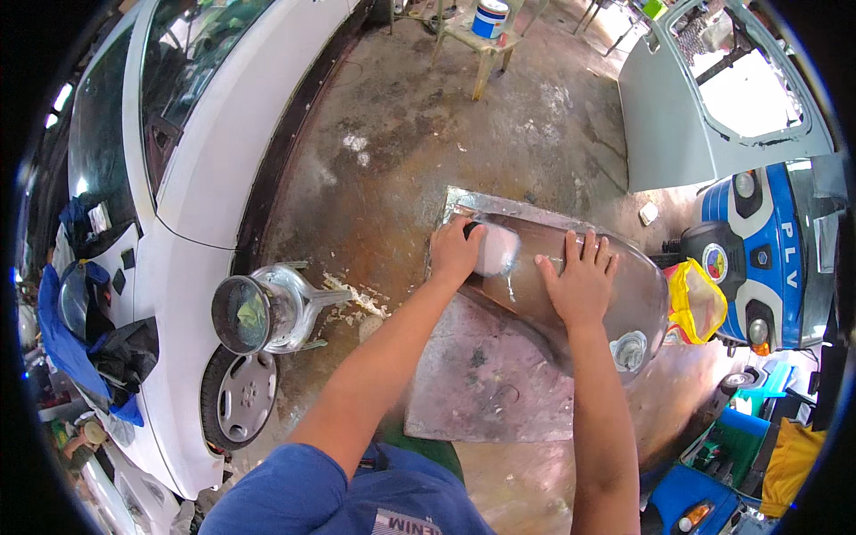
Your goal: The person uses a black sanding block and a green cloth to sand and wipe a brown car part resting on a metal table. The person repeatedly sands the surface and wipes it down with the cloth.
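Observation:
A smooth brown, rounded body panel point(553, 308) lies in front of me on a flat, paint-stained board point(486, 383). My left hand point(457, 251) is closed at the panel's left end, round a small dark-edged piece point(470, 229) mostly hidden by the fingers. Right beside that hand is a whitish, squarish patch point(497, 251); I cannot tell if it is on the panel or part of what I hold. My right hand point(581, 283) rests flat on the panel, fingers spread. Near the panel's lower right end is a round silvery piece point(629, 351).
Left stands a white car point(192, 267), with a metal stand point(283, 308) beside its wheel point(239, 401). A chair point(486, 45) bears a paint can point(489, 18). On the right are a grey door point(664, 116), a blue-and-white vehicle front point(758, 259) and a yellow bag point(695, 301).

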`<state>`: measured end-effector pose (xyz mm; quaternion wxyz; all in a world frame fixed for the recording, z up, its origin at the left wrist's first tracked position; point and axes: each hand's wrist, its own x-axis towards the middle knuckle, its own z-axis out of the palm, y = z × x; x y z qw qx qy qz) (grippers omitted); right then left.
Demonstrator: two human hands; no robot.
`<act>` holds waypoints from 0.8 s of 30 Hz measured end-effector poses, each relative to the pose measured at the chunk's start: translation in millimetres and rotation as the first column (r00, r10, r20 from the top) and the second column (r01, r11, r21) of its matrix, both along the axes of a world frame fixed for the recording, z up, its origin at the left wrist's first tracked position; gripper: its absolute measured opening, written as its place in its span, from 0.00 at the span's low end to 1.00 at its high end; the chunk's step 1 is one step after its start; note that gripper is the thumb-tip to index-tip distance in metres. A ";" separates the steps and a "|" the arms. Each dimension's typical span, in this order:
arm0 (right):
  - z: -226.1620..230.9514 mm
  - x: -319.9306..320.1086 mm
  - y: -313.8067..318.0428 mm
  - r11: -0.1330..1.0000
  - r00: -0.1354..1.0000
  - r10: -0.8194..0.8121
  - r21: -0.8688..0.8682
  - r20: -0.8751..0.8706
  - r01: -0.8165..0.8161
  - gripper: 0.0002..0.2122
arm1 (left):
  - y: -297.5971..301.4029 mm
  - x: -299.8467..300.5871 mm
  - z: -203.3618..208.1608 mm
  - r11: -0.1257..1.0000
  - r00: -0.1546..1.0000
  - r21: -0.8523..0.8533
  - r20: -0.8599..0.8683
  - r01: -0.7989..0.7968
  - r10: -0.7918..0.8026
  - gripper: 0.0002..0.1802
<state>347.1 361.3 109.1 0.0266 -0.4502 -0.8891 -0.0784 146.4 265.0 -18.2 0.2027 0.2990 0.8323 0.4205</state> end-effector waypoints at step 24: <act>22.6 -19.2 -148.6 0.965 0.966 0.256 -0.066 0.046 -0.253 0.27 | -99.1 72.8 79.6 0.974 0.448 0.124 0.894 -0.192 -0.025 0.27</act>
